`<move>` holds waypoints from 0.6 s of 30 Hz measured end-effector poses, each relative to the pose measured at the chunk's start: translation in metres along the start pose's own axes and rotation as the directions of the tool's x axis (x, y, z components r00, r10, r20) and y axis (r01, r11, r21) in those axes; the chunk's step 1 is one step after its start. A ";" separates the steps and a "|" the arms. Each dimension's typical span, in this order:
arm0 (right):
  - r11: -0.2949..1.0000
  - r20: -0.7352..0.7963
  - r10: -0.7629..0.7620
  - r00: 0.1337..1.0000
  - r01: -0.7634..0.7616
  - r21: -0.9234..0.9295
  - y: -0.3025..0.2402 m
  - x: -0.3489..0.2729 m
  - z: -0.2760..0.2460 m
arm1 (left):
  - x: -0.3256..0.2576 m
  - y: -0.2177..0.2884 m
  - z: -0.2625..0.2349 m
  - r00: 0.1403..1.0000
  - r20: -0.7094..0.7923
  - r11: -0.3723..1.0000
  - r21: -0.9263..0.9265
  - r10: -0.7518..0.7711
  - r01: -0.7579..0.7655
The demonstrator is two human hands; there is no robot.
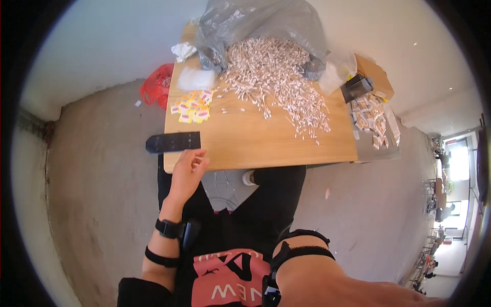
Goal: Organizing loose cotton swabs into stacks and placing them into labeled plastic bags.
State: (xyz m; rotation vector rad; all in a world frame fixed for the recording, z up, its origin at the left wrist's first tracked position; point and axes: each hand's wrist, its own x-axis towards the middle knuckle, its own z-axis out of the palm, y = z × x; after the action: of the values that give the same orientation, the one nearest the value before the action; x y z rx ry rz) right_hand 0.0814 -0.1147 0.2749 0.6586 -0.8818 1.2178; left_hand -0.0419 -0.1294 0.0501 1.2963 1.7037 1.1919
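My left hand (190, 169) is at the table's front left edge, its fingers curled in toward the palm. Whether something small is in them I cannot make out. Just above it, a flat black strip (174, 142) lies with its left end past the table edge. My right arm is bent across the lower right, and the back of my right hand (409, 295) shows only at the bottom rim, its fingers hidden. A large heap of cotton swabs (271, 71) spills from a grey plastic bag (255, 18) over the table. Small yellow-and-white cards (192, 107) lie left of it.
Clear plastic sleeves (196, 79) and crumpled white paper (183, 51) are at the table's (245, 148) far left. A red bag (156, 86) is beside it. To the right, many small packets (369, 116), a black container (356, 88) and a cardboard box (376, 77) are on a lower surface.
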 end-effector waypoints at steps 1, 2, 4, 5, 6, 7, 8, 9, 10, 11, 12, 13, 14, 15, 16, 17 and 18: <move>1.000 -0.034 0.024 0.999 -0.024 0.001 -0.006 -0.002 0.003 | -0.001 -0.001 0.001 0.999 0.017 0.999 -0.001 0.032 -0.032; 0.999 -0.059 0.043 0.997 -0.043 0.004 -0.011 -0.002 0.004 | 0.001 0.001 0.001 0.999 0.015 1.000 0.000 0.029 -0.029; 0.997 -0.111 0.078 0.991 -0.078 0.007 -0.018 -0.004 0.005 | 0.002 0.004 0.002 1.000 0.027 0.999 0.033 0.001 -0.002; 0.996 -0.130 0.088 0.988 -0.088 0.008 -0.020 -0.004 0.004 | 0.003 0.005 0.002 1.000 0.019 0.999 0.054 0.002 -0.003; 0.995 -0.150 0.098 0.984 -0.098 0.010 -0.023 -0.004 0.003 | 0.005 0.006 0.003 1.000 0.021 0.998 0.059 0.007 -0.008; 0.994 -0.173 0.108 0.979 -0.108 0.011 -0.031 -0.004 0.004 | 0.008 0.006 0.005 1.000 0.020 0.998 0.057 -0.009 0.008; 0.992 -0.207 0.124 0.970 -0.123 0.016 -0.033 -0.005 0.007 | 0.002 0.006 0.005 0.999 0.021 0.998 0.059 -0.039 0.038; 0.990 -0.243 0.140 0.960 -0.139 0.021 -0.036 -0.004 0.010 | 0.001 0.007 0.005 0.998 0.026 0.998 0.038 -0.049 0.048; 0.987 -0.279 0.157 0.947 -0.155 0.028 -0.042 -0.001 0.012 | -0.005 0.005 0.005 0.998 0.030 0.997 0.047 -0.062 0.061; 0.984 -0.308 0.176 0.935 -0.172 0.040 -0.042 0.001 0.011 | -0.005 0.005 0.006 0.997 0.028 0.997 0.047 -0.066 0.064; 0.980 -0.335 0.197 0.921 -0.190 0.054 -0.044 0.002 0.010 | -0.004 0.006 0.007 0.997 0.024 0.997 0.046 -0.070 0.068; 0.976 -0.361 0.219 0.907 -0.208 0.069 -0.046 0.004 0.007 | 0.003 0.007 0.005 0.998 0.011 0.996 0.066 -0.065 0.064; 0.971 -0.387 0.238 0.891 -0.225 0.081 -0.041 0.008 0.001 | 0.004 0.007 0.005 0.997 0.009 0.995 0.071 -0.073 0.072; 0.966 -0.410 0.259 0.874 -0.242 0.094 -0.041 0.009 -0.001 | 0.006 0.007 0.004 0.997 0.011 0.994 0.073 -0.082 0.081; 0.960 -0.431 0.281 0.857 -0.260 0.109 -0.043 0.008 0.001 | 0.008 0.006 0.003 0.996 0.012 0.993 0.074 -0.090 0.089; 0.952 -0.453 0.304 0.838 -0.279 0.123 -0.040 0.009 -0.002 | 0.008 0.004 0.001 0.996 0.001 0.993 0.079 -0.087 0.086; 0.944 -0.472 0.328 0.818 -0.299 0.138 -0.037 0.009 -0.003 | 0.010 0.003 -0.002 0.996 -0.006 0.992 0.080 -0.094 0.095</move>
State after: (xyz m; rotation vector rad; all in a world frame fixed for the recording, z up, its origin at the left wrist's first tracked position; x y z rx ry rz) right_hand 0.1184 -0.1165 0.2825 0.2222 -0.5335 1.6232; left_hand -0.0452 -0.1204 0.0537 1.2470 1.8102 1.0807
